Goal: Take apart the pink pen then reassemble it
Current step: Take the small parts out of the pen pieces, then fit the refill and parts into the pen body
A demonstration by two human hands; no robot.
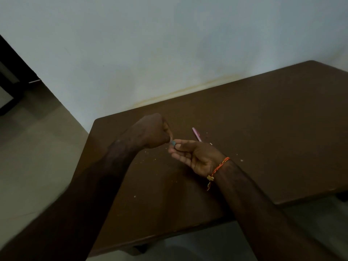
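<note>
Overall, a dark brown wooden table (pixel 263 129) stood against a pale wall (pixel 150 44), with small white specks scattered over its top. A pink pen barrel (pixel 196 134) lay flat on the table just beyond the right hand, pointing away and to the left, and a tiny white piece (pixel 211 143) lay just right of its near end. Nothing obstructed either item. The left hand (pixel 150 131) was held above the table, curled into a loose fist, knuckles up, thumb and forefinger pinched on a small teal pen part (pixel 173 142). The right hand (pixel 194 155) faced palm-up, fingers half curled, thumb tip touching the same part; whether it gripped could not be determined. An orange thread bracelet (pixel 219 167) circled the right wrist.
</note>
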